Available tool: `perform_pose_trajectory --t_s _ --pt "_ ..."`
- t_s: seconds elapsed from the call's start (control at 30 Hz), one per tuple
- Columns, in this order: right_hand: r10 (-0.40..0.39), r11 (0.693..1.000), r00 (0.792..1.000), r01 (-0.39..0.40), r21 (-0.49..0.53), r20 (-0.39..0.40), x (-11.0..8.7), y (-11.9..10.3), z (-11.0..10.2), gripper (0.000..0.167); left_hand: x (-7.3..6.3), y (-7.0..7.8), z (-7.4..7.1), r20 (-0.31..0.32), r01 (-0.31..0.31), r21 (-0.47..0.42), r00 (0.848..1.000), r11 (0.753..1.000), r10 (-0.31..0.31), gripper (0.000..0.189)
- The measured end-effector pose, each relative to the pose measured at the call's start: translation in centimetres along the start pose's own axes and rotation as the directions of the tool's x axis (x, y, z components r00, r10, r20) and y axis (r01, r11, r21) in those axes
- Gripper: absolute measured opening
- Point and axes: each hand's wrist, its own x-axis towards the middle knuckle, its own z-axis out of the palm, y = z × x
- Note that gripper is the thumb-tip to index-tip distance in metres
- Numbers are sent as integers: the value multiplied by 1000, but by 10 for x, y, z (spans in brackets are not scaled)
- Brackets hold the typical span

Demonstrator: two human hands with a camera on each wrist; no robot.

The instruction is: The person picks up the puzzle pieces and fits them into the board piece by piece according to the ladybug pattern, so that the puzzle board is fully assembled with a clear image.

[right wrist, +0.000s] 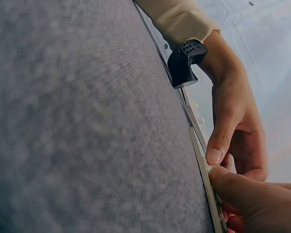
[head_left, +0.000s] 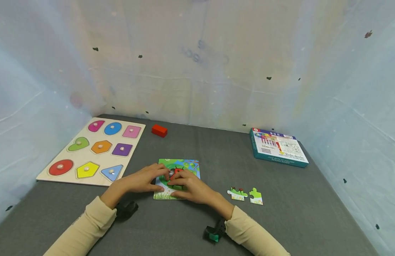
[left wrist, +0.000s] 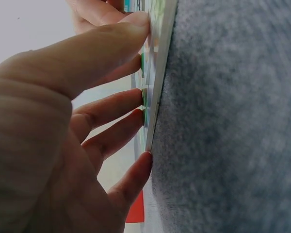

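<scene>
Pale, whitish plastic sheeting point(head_left: 197, 71) rises behind and beside the broad table covered in dark grey cloth point(head_left: 296, 199). The largest thing on the cloth is a light wooden shape board point(head_left: 95, 136) at the far left, set with nine knobbed, brightly coloured pieces. At the far right lies a flat teal-and-white printed cardboard box point(head_left: 279, 147). Between them, nearer the person, is a square green-and-blue jigsaw board with a red ladybug picture point(head_left: 189, 165), flat on the cloth directly under both hands. The left hand point(head_left: 146, 177) lies over its left side, fingers long and spread apart in the left wrist view, most fingertips on the printed face, one meeting the edge. The right hand point(head_left: 192, 188) covers the lower right part, fingers reaching across the ladybug, thumb apart from them along the near side; it too is loosely extended, fingertips touching the board, and the two hands almost meet. A black device point(head_left: 126, 211) is worn at the left wrist, another black device with a green patch point(head_left: 214, 233) at the right. Beyond the jigsaw sits a small red rectangular block point(head_left: 159, 130). Smallest are two loose green-and-white jigsaw pieces, one wider point(head_left: 237, 194) and one narrower point(head_left: 256, 196), side by side to the right of the right hand, apart from it.
</scene>
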Motion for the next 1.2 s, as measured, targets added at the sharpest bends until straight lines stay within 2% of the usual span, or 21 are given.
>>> perform_pose_trajectory --t_s 0.33,0.63,0.83,0.97,1.1,1.2 --pt "27 999 1000 -26 38 -11 0 0 2 29 -1 3 -2 0 15 -27 1000 1000 -15 21" --pt "30 1000 1000 -30 7 -8 0 0 2 30 0 1 -2 -20 17 -60 1000 998 -19 18" --pt "3 999 1000 -3 -48 -13 0 -1 2 27 2 0 -3 -31 24 -61 999 998 -26 16" --pt "-7 999 1000 6 -51 -18 0 -1 2 25 2 1 -3 -39 14 -40 999 999 -16 16" --pt "-14 999 1000 13 -40 -22 1 -1 2 24 1 3 -1 -40 -4 24 999 1000 5 14" --pt "-30 998 999 28 -48 -33 1 -1 2 23 2 4 1 -41 -23 90 999 996 27 22"
